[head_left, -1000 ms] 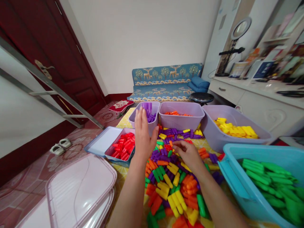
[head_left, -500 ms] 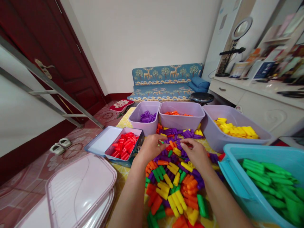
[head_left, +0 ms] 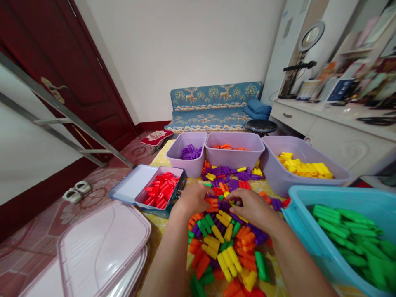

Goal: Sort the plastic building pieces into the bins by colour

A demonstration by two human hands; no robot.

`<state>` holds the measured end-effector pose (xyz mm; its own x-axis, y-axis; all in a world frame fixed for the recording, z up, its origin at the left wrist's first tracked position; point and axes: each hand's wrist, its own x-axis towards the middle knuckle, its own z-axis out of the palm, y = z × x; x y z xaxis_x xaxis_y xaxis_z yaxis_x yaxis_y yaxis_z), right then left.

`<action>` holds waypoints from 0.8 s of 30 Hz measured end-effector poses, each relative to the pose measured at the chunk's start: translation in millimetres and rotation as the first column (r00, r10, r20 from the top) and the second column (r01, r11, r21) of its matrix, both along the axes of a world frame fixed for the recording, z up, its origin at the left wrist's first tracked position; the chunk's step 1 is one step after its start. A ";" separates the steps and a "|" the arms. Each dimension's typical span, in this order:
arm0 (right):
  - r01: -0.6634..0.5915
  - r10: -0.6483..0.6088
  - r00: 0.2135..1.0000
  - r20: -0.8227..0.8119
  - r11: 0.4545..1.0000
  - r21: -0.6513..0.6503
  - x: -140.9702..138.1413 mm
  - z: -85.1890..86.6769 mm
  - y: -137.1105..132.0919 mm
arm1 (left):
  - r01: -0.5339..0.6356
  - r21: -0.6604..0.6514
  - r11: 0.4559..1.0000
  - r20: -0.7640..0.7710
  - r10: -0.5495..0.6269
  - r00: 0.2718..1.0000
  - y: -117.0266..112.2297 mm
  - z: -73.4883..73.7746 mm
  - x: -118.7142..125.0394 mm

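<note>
A loose heap of glossy plastic blocks [head_left: 223,218] in orange, yellow, green, purple and red lies jumbled at many angles across the desk [head_left: 160,226], most shaped like tubes joined side by side; a ribbed yellow block [head_left: 229,262] lies near, a green block [head_left: 262,266] to its right, purple blocks [head_left: 225,170] clustered far

Yellow patterned tabletop [head_left: 157,226] under mixed coloured pieces [head_left: 229,262], three lilac tubs [head_left: 235,159], turquoise tub [head_left: 312,239] and open tin [head_left: 178,192].

white wall [head_left: 201,41] | dark-red door [head_left: 68,53] | blue deer-patterned sofa [head_left: 213,108] | pinkish tiled floor [head_left: 34,227] | white dresser [head_left: 346,142]
</note>
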<state>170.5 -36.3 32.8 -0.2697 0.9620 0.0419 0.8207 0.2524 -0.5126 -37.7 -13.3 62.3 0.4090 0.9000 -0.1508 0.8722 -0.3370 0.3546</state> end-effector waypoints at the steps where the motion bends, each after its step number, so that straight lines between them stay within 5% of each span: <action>1: -0.039 0.039 0.999 0.014 0.999 0.010 -3.0 -1.5 -0.7 | -0.002 0.020 1.000 0.003 0.001 1.000 0.8 -2.4 1.5; 5: -0.077 0.070 0.991 0.114 0.995 0.062 -19.4 -6.2 -2.5 | 0.057 0.042 0.997 0.044 -0.058 0.997 0.2 -5.9 8.5; 10: 0.044 -0.059 0.982 0.178 0.995 0.086 -29.0 -12.8 0.1 | 0.053 0.070 0.996 -0.031 -0.051 0.998 -1.4 -9.3 19.5; 15: 0.227 -0.211 0.959 -0.190 0.971 0.068 -23.8 -29.0 12.0 | -0.169 0.137 0.976 0.251 0.131 0.959 8.9 -23.7 25.4; 19: 0.222 -0.233 0.728 -0.645 0.970 -0.101 -22.0 -31.4 18.0 | -0.204 0.051 0.978 0.595 0.134 0.792 16.3 -29.5 24.4; 24: 0.218 -0.338 0.461 -0.820 0.939 -0.265 -20.7 -16.1 12.5 | -0.035 0.015 0.999 0.718 0.014 0.696 16.1 -24.7 17.9</action>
